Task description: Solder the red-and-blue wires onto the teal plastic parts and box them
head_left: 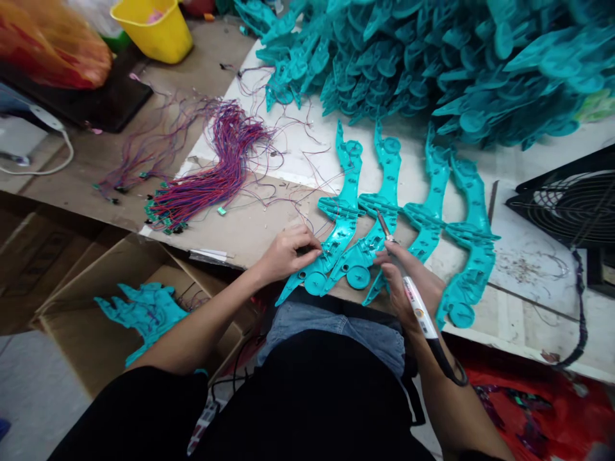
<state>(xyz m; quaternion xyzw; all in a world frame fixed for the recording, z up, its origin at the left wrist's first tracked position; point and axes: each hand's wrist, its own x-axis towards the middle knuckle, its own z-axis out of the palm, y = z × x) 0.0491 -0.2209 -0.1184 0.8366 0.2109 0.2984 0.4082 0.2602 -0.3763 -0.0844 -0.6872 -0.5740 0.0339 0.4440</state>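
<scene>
Our right grip (425, 282) clasps the soldering iron (417, 307), while we cannot tell if our left grip (287, 254) pinches the leftmost turquoise shell (344, 227) on the table (81, 173), likely light, stiff, best held by its rim.

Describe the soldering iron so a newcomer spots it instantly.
On the workbench, find the row of four teal plastic pieces. The right hand holds the soldering iron there; its white barrel and black cord set it apart from the teal.
</scene>
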